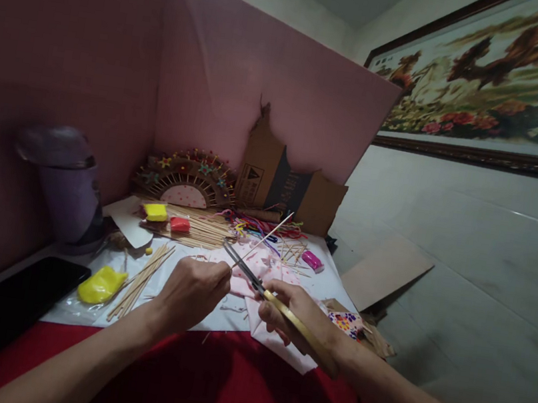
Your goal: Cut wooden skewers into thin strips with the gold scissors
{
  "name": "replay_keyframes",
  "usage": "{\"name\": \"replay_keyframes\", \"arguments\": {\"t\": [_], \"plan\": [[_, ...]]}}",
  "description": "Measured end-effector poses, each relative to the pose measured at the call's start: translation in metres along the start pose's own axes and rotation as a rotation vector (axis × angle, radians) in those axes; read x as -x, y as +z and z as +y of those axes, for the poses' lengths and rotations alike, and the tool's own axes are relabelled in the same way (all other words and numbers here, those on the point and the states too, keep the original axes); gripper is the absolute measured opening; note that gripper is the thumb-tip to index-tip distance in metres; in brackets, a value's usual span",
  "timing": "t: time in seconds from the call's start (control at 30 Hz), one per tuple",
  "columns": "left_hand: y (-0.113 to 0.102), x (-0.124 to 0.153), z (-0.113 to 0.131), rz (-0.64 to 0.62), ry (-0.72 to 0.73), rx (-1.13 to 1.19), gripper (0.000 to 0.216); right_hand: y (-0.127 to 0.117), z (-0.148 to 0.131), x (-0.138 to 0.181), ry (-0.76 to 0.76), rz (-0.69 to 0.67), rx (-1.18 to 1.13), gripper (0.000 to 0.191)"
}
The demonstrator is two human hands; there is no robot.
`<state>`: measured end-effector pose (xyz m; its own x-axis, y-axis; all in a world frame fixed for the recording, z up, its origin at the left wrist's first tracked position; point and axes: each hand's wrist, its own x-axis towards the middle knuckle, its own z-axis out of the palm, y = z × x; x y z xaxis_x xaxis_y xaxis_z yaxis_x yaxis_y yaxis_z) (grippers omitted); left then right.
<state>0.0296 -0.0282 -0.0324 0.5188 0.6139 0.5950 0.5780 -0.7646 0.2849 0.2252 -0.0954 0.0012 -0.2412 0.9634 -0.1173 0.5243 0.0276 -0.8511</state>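
Pinched in my left hand (195,291) is a thin wooden stick (266,238), which slants up to the right. My right hand (296,320) is closed around a pair of scissors (246,271) with gold-coloured handles. Their blades point up and left, crossing the stick close to my left fingers; whether they touch it I cannot tell. Below and behind my hands lies pink patterned cloth (266,268). A bundle of similar sticks (140,283) rests to the left of my left hand, beside yellow clay (102,286) on clear plastic.
A decorated fan-shaped piece (185,182) and torn cardboard (295,195) stand at the back. Coloured pipe cleaners (265,226) and small red (179,224) and yellow packets (155,212) lie before them. At left are a purple cup (70,199) and a black phone (23,293).
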Motion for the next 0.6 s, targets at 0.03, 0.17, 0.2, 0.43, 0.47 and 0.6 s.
{"name": "replay_keyframes", "arguments": {"t": [0.03, 0.17, 0.2, 0.43, 0.47, 0.6], "plan": [[0.0007, 0.0007, -0.0002, -0.004, 0.024, -0.055, 0.023, -0.0002, 0.0018, -0.0003, -0.008, 0.005, 0.031, 0.051], [0.0022, 0.0019, 0.0014, -0.026, 0.094, -0.221, 0.023, 0.0012, 0.0064, -0.0009, -0.071, 0.088, 0.201, 0.037], [0.0021, 0.0018, 0.0023, -0.032, 0.103, -0.249, 0.023, 0.0019, 0.0063, -0.0007, -0.083, 0.106, 0.242, 0.036], [-0.0019, 0.0005, 0.0067, -0.047, 0.07, -0.276, 0.023, 0.0061, 0.0057, 0.0002, -0.107, 0.179, 0.342, 0.041], [-0.0022, 0.0006, 0.0069, -0.051, 0.07, -0.273, 0.023, 0.0066, 0.007, 0.0001, -0.104, 0.186, 0.343, 0.041], [0.0004, 0.0018, 0.0076, -0.067, 0.085, -0.27, 0.023, 0.008, 0.0112, -0.0004, -0.098, 0.215, 0.332, 0.041]]}}
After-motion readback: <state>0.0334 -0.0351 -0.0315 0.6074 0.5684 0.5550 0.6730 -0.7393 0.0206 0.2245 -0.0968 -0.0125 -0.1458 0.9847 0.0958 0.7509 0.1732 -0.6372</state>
